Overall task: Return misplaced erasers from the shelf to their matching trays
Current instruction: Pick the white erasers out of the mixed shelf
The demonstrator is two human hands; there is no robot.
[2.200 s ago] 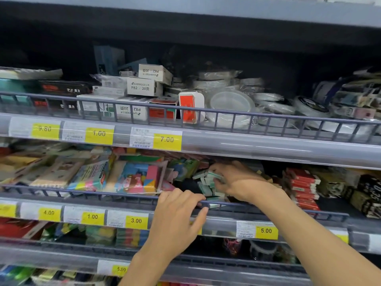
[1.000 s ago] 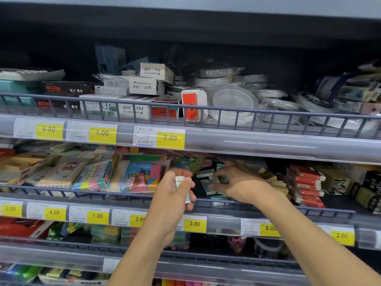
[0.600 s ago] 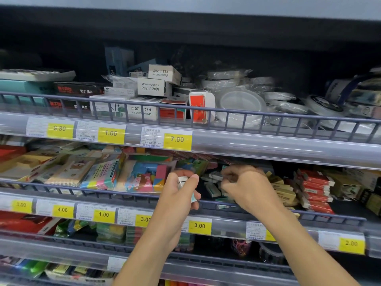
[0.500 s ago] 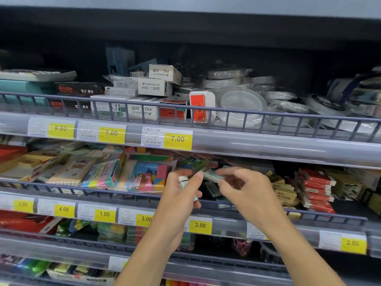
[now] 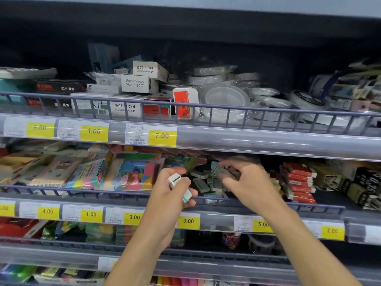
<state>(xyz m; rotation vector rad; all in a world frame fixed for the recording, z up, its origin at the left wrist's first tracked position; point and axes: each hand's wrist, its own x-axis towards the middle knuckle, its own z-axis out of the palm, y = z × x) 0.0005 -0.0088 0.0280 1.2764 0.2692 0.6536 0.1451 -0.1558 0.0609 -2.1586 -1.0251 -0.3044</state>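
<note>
At middle shelf | left hand [image 5: 169,188] grips erasers [image 5: 179,185] | right hand [image 5: 245,182] loosely curled, empty

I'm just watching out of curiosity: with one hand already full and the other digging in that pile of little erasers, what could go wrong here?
The left hand grips a few small erasers in a loose stack; one might slip out and drop. The right hand reaches over the loose eraser pile just behind the low rail, so a nudge could push pieces through or over it. The erasers look much alike, so mis-sorting seems possible.
</note>
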